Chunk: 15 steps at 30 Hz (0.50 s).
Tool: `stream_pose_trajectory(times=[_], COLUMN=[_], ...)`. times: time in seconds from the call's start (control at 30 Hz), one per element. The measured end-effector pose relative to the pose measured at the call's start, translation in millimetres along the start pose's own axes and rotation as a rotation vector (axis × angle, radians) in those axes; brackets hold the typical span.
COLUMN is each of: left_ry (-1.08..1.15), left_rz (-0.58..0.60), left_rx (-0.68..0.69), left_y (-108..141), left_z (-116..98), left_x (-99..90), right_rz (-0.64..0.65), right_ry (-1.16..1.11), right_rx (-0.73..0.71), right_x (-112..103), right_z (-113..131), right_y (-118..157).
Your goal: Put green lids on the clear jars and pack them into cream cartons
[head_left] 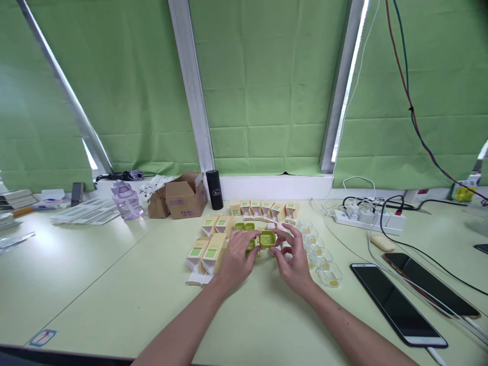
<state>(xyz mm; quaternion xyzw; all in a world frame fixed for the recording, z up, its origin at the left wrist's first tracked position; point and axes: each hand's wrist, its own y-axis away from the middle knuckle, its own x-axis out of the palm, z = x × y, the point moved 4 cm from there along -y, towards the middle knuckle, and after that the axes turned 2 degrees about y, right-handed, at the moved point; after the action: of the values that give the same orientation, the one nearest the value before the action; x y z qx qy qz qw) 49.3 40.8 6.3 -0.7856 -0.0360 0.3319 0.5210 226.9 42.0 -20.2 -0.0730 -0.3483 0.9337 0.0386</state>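
Note:
Between my two hands, a small square green plastic cup (267,239) is held up above the table, its open side towards me. My left hand (240,251) has its fingertips closed at the cup's left edge. On the right edge, the fingers and thumb of my right hand (293,254) grip it. Further green cups (244,226) stand just behind and partly under my left hand. Small cream cartons with green windows (213,253) stand left of my left hand. Clear plastic cups with yellow spots (330,274) form a column right of my right hand.
More cream cartons (267,209) line up at the back. A cardboard box (185,195), a black cylinder (214,189) and a purple bottle (127,200) stand behind to the left. Phones (396,302), cables and a white power strip (369,221) occupy the right.

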Motion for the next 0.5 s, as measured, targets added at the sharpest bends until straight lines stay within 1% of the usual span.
stream_pose_trajectory(times=[0.3, 0.5], left_ry=[0.001, 0.015], left_rz=[0.012, 0.021], left_rx=[-0.086, -0.215], left_y=[1.3, 1.4], left_z=[5.8, 8.2], left_x=[1.8, 0.9], right_rz=[0.01, 0.044], right_ry=[0.026, 0.049], right_rx=[0.023, 0.012], right_x=[0.1, -0.8], right_z=[-4.0, -3.9], right_y=[-1.6, -2.6])
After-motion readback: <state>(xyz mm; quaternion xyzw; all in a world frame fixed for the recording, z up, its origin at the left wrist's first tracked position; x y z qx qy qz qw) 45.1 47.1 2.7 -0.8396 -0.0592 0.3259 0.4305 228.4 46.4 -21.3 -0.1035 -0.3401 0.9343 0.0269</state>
